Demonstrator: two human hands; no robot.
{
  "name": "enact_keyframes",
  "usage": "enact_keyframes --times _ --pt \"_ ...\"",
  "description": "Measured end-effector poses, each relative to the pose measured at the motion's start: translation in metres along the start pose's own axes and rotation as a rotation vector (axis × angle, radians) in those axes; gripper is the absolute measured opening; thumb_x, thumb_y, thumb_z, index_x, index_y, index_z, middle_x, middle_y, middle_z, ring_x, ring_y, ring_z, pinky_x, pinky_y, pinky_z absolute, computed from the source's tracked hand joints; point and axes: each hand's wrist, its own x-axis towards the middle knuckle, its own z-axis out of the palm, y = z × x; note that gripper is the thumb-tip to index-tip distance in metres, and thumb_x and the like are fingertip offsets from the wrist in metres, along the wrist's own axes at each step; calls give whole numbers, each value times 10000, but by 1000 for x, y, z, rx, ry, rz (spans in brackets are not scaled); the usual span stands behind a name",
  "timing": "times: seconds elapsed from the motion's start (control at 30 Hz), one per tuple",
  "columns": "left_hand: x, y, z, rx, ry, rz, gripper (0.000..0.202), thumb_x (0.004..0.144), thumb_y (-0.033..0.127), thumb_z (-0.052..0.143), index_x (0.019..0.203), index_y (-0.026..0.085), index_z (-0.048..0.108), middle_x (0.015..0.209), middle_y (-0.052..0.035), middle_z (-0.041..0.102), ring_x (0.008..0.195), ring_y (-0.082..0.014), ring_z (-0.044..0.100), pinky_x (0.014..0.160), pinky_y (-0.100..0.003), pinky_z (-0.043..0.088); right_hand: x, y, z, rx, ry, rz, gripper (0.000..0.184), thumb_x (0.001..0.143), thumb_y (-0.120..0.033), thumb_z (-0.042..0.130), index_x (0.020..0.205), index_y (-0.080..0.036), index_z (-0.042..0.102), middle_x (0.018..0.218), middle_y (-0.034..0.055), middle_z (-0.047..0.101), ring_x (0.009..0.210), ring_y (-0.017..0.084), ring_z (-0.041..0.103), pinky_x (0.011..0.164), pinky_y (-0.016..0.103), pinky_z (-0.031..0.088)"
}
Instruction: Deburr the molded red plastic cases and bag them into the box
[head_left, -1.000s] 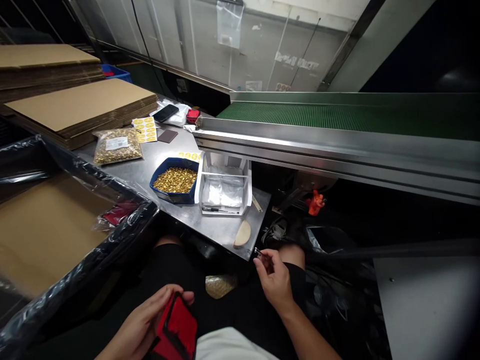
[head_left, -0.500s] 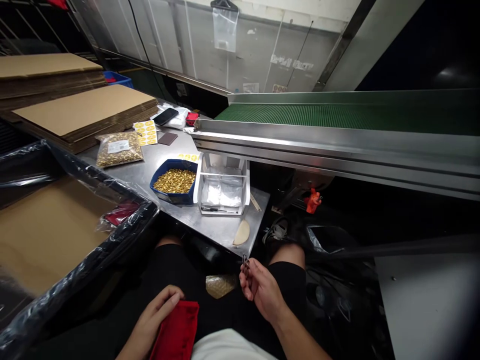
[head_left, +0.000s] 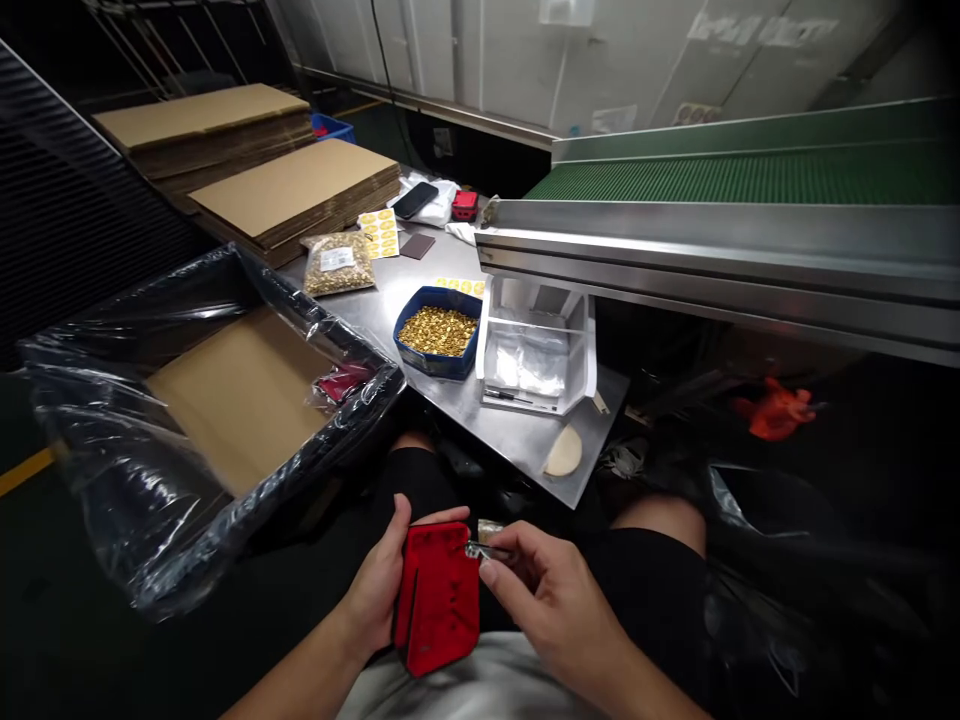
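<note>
Observed over my remote feed: the left hand (head_left: 379, 585) grasps a red case (head_left: 446, 600) by its left side. The right hand (head_left: 559, 590) pinches a small metal tool (head_left: 489, 550) between thumb and curled fingers, its tip at the case's upper right edge; whether it touches, I cannot tell.

Surroundings, from the grip: beyond it, a metal table (head_left: 495, 430) reaches out, a pale half-round piece (head_left: 564, 452) on its near corner. Further off stand a white bin (head_left: 592, 350) and, left of that, a blue tub (head_left: 424, 365) of gold bits (head_left: 439, 330). Left of the grip, a plastic-lined box (head_left: 300, 475) crowds that side; a conveyor (head_left: 675, 230) crosses far beyond, to the right.

Hidden or unclear: my view loses the tool's rear inside the right fingers and most left fingertips behind the case. A shiny packet (head_left: 491, 530) behind the tool is mostly covered. Floor items right of the grip are too dark to name.
</note>
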Motion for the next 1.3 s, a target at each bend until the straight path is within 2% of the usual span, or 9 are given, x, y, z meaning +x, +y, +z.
enact_keyframes --times 0.17,0.4,0.7,0.9,1.0,1.07,1.13,1.23,1.3 --pt "-13 1 14 -71 -45 14 782 919 698 365 1393 88 486 1088 -216 716 967 -351 700 891 -456 525 6 -26 18 -314 38 -134 152 895 -353 571 886 -209 620 752 5 634 648 135 549 583 265 392" --pt "-15 2 20 0 -50 44 808 931 698 300 1417 68 444 1064 -244 714 924 -344 709 891 -457 517 13 -34 28 -434 35 -189 132 894 -333 546 914 -224 619 779 11 649 665 152 572 605 278 400" --pt "-16 1 26 9 -78 38 799 938 689 275 1407 67 451 1086 -229 706 1010 -367 682 954 -478 477 12 -38 26 -398 26 -141 113 891 -318 559 903 -228 627 778 2 657 667 144 582 601 266 401" --pt "-14 -3 27 74 -61 40 790 924 705 306 1404 98 465 1080 -216 705 992 -376 681 929 -488 478 12 -36 22 -366 -1 -160 114 901 -284 558 839 -217 625 724 -13 633 619 119 540 583 257 377" --pt "-15 -4 28 43 -90 42 783 922 710 316 1390 104 479 1098 -209 698 1026 -359 666 952 -474 472 12 -36 16 -323 -6 -181 136 910 -277 560 806 -206 609 688 -17 605 595 112 517 564 252 374" --pt "-16 -4 29 4 -121 47 745 932 695 321 1357 113 510 1110 -197 692 1003 -327 669 932 -442 487 11 -35 9 -311 12 -245 119 921 -280 563 851 -206 624 710 -10 611 602 114 525 566 251 393" --pt "-17 -4 31 -38 -142 53 674 954 660 327 1293 127 562 1079 -173 699 937 -279 679 868 -383 512 12 -33 1 -367 35 -369 122 939 -263 559 1014 -226 648 803 9 643 663 126 561 616 260 434" --pt "-17 -4 33 -110 -200 19 619 970 635 327 1157 132 635 892 -121 711 770 -202 677 741 -293 521 15 -31 -8 -541 21 -556 311 955 -233 550 1261 -277 582 951 39 661 805 160 591 716 300 466" --pt "-16 -4 35 -183 -249 -15 613 976 629 322 1067 126 659 818 -93 696 718 -176 666 720 -267 515 17 -31 -8 -629 -1 -621 309 956 -230 550 1263 -250 580 973 54 661 838 177 582 732 321 465"
